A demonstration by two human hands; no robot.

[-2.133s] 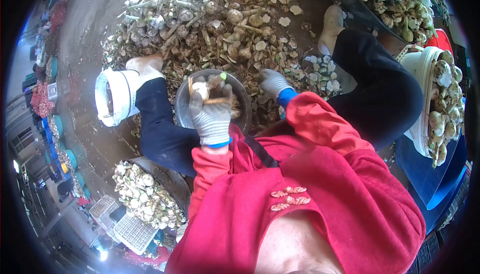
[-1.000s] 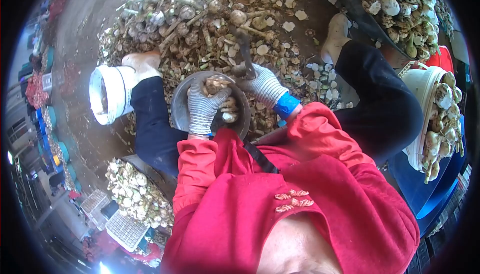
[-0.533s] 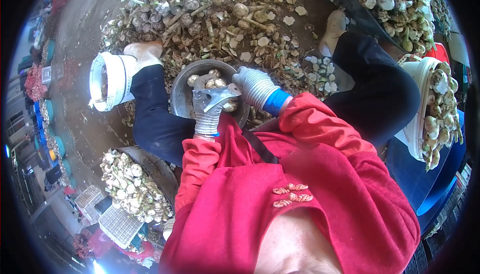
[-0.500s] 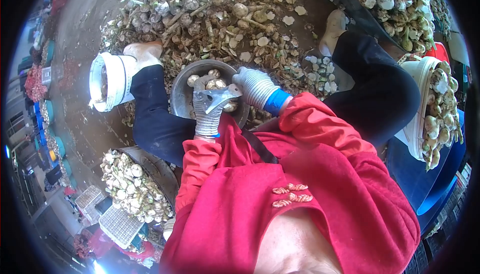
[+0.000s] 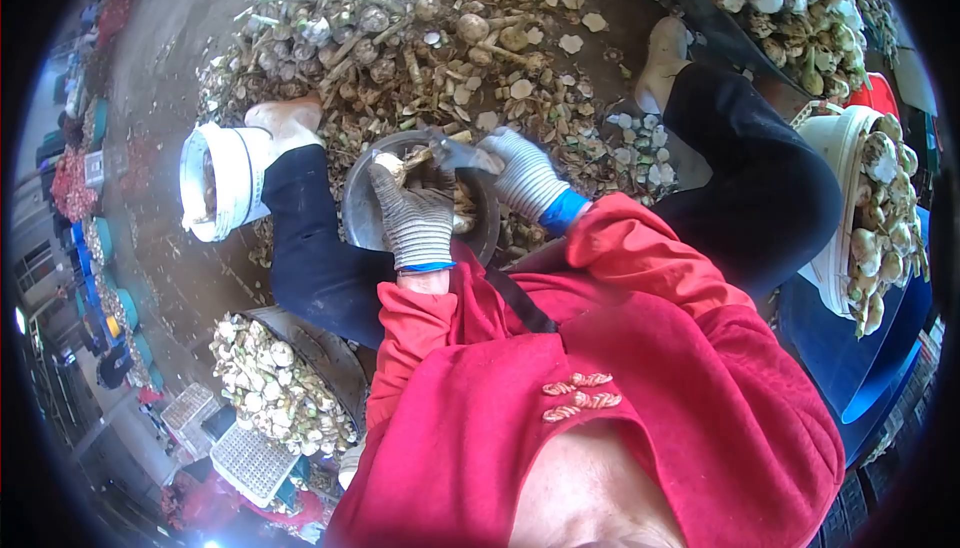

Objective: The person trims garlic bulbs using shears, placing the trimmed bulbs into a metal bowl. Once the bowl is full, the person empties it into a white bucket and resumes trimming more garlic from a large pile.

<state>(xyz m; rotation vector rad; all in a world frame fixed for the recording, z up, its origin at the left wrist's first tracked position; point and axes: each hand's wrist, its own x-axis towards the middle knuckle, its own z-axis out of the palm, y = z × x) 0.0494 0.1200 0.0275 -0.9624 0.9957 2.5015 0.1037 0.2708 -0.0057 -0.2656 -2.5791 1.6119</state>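
Note:
My left hand, in a striped knit glove, is closed around a garlic bulb whose stalk points right, over the metal bowl. My right hand, gloved alike, grips a knife with a broad metal blade. The blade lies across or against the stalk; the exact contact is hard to make out. More bulbs sit in the bowl, partly covered by my left hand.
A heap of stalked garlic and trimmings spreads ahead on the floor. A white bucket stands left, another white bucket heaped with garlic at right. Behind on the left is a garlic-filled container, with a white crate nearby.
My left hand has come up out of the bowl's bulbs with a garlic bulb and its stalk. The knife has turned and moved up to the stalk.

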